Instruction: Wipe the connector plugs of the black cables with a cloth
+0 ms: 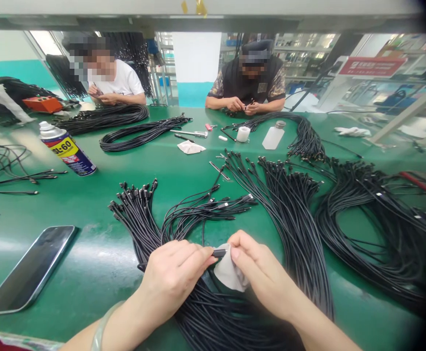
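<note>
Your left hand (179,267): pinching a black connector (219,253) above the cable bundle (216,312). Your right hand (253,261): pinching a white cloth (230,273) at its tip (contact partly hidden). Advised: hold the connector steady, cloth taut, pressure light and even.

Black connector (220,253), white cloth (230,274), green tabletop (103,248)

On the green table (91,204), at left, a phone (31,268) with a dark screen. Past it, a spray can (68,148) (yellow and blue, with a big 60). Farther back, a person in white (123,78). At right, a red sign (372,67).
</note>
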Tool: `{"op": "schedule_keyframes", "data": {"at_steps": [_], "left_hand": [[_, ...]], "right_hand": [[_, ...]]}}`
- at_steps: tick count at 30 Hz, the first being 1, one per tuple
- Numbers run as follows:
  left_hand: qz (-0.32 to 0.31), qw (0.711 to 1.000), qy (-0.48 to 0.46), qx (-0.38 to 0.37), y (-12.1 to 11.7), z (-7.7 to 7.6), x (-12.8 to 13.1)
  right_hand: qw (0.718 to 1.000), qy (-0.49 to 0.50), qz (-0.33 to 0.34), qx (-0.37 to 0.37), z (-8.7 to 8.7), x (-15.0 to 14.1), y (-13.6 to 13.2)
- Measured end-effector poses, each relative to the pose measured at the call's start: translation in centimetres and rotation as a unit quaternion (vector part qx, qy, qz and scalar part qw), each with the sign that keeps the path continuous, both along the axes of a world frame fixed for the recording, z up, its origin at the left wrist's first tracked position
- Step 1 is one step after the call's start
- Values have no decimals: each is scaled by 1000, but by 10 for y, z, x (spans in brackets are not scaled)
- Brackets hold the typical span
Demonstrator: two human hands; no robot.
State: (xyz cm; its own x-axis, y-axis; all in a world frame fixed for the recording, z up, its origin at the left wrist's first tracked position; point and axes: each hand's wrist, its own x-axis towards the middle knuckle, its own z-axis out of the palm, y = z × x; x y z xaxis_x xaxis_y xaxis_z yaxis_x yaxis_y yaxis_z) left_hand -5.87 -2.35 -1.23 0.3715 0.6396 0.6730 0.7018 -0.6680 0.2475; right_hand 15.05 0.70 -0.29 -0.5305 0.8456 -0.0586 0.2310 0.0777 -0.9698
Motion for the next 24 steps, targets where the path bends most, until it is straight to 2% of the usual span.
{"op": "schedule_keyframes", "data": {"at_steps": [3,9,12,16,21,24], "left_hand": [[1,1000,1,-16,0,-3,2],[13,990,-32,-136,2,-2,2],[-12,992,-42,-118,3,-1,1],[-8,998,-23,-59,2,-2,0],[-2,998,-28,-60,2,-7,-1],[2,998,-25,-56,3,-8,0]], "right_hand": [[1000,-16,15,18,-1,-1,1],[994,-70,18,78,-4,-2,2],[993,-75,29,87,-6,-2,1],[992,-64,19,109,-6,-2,-1],[999,-16,21,36,-4,-2,1],[1000,-13,11,26,-2,-1,2]]}}
